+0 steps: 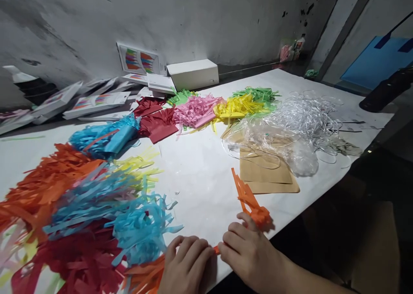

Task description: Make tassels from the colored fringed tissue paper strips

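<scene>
Both my hands rest at the table's near edge, fingers curled on a bundle of orange fringed paper strips. My right hand pinches the bundle near its folded end, and the loose strips fan up and away from it. My left hand grips the other end of the same orange paper, where more orange strips stick out to the left. Just left of my hands lies a heap of light blue fringed paper.
Piles of cut paper cover the white table: orange, dark red, blue, pink, yellow, green. Clear plastic strips lie over brown envelopes. A white box and paper packs stand by the wall.
</scene>
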`<act>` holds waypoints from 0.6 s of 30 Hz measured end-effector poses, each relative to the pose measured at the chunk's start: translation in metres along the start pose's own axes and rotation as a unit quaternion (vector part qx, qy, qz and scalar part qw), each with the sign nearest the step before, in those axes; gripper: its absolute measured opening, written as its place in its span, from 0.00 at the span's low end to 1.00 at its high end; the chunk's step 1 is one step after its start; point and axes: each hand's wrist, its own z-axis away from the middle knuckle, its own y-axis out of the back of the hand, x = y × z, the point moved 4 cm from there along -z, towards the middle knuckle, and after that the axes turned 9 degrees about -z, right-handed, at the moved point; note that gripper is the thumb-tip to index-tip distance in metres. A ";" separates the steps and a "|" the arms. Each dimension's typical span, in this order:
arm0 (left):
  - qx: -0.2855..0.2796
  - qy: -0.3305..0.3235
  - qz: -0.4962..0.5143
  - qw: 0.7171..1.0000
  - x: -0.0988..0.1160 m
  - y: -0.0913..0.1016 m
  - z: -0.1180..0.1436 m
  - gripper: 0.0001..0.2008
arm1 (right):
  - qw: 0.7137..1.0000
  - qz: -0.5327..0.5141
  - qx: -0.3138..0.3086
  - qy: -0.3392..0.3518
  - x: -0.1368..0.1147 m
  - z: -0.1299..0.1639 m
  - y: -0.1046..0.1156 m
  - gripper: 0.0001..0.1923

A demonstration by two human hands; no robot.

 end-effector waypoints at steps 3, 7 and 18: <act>-0.004 0.023 0.021 1.000 0.002 -0.004 0.001 0.12 | 1.000 -0.001 -0.003 0.004 -0.002 -0.006 -0.006 0.11; -0.002 0.039 0.023 0.999 0.004 -0.007 0.007 0.11 | 0.999 -0.039 0.018 -0.016 0.002 -0.006 -0.005 0.13; 0.003 0.041 -0.074 0.996 0.004 -0.009 0.008 0.07 | 0.986 -0.072 0.106 -0.107 0.020 0.025 0.017 0.12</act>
